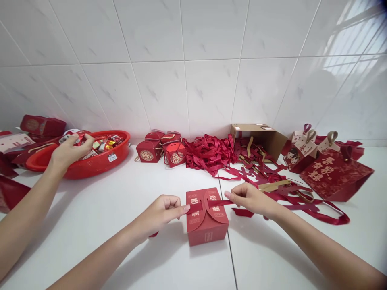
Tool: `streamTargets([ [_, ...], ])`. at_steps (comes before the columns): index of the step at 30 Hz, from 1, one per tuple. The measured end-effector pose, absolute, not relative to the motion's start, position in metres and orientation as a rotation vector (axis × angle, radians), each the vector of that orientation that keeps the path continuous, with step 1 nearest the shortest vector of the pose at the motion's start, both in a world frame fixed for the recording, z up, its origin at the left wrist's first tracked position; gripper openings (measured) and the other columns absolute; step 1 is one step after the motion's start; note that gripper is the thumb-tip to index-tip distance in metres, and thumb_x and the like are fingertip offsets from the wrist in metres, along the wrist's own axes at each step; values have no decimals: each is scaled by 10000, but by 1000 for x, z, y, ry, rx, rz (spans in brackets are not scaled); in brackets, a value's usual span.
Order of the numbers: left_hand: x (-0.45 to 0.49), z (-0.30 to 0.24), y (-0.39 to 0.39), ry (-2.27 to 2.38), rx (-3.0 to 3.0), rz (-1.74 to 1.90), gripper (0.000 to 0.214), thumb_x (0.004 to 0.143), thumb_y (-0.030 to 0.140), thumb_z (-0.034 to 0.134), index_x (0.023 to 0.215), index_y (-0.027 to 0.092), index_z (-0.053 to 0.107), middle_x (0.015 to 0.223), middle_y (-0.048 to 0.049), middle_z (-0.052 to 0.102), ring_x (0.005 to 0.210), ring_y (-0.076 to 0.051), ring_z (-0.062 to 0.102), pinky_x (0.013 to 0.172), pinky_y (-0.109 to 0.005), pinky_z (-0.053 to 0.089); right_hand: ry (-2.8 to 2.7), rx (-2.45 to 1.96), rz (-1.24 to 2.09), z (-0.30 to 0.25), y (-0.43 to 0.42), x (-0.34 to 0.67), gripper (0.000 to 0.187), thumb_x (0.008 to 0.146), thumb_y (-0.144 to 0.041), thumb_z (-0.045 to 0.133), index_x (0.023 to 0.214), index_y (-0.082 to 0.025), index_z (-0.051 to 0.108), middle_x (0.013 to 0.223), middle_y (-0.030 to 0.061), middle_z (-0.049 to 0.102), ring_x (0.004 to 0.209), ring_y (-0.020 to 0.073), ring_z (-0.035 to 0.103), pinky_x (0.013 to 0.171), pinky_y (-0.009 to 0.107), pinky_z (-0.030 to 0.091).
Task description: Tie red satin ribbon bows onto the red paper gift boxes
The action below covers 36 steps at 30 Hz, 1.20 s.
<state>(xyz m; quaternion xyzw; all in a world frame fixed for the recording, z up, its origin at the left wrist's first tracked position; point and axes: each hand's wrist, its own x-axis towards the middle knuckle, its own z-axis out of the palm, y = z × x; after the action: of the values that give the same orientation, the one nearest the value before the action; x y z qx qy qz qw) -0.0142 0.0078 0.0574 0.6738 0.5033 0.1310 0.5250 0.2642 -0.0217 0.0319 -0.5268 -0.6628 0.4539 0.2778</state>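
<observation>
A red gift box with gold lettering stands on the white table in front of me, its curved top flaps folded together. A dark red ribbon runs through slots in the flaps and out to both sides. My left hand pinches the ribbon close to the box's left edge. On the right side, my right hand pinches the other stretch of ribbon, which looks taut between hand and box. One ribbon end hangs below each hand.
Another person's hand holds wrapped sweets over a red plastic basin. Small red boxes, a heap of ribbon, an open cardboard box and strips line the wall. Red gift bags stand at right.
</observation>
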Motion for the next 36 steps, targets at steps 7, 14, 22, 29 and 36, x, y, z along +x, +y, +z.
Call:
streamTargets([
  [7,-22,56,7,1193,1589,349,454,751,571,604,592,176,447,480,89,283,453,-70,184,455,-233,110,-1911,-1416,640,25,-26,271,349,830,-493,570,679,-192,480,647,-12,497,580,117,413,524,239,334],
  [14,-27,62,18,1151,1611,415,467,730,551,640,548,176,429,471,81,273,468,-78,205,464,-233,134,-2124,-1153,-73,22,-34,290,266,884,-239,554,665,-199,408,638,-16,448,575,114,399,522,230,311],
  [22,-29,44,24,1037,1539,354,493,703,562,659,546,179,391,495,82,282,478,-77,193,466,-234,124,-2350,-990,-581,-1,-36,284,334,890,-128,472,564,-177,422,526,-10,426,568,135,334,570,279,224],
  [29,-38,32,19,1097,1454,431,382,755,520,629,652,174,504,484,78,347,460,-82,264,470,-206,185,-2381,-1180,-516,-8,-39,281,285,884,-162,455,601,-191,452,566,12,496,569,145,400,571,277,260],
  [36,-62,46,4,1342,1847,687,263,794,463,589,795,202,616,822,-29,608,776,-183,547,710,-241,410,-2095,-2031,180,7,-60,286,261,783,-414,614,717,-193,491,758,69,588,621,192,494,519,267,259],
])
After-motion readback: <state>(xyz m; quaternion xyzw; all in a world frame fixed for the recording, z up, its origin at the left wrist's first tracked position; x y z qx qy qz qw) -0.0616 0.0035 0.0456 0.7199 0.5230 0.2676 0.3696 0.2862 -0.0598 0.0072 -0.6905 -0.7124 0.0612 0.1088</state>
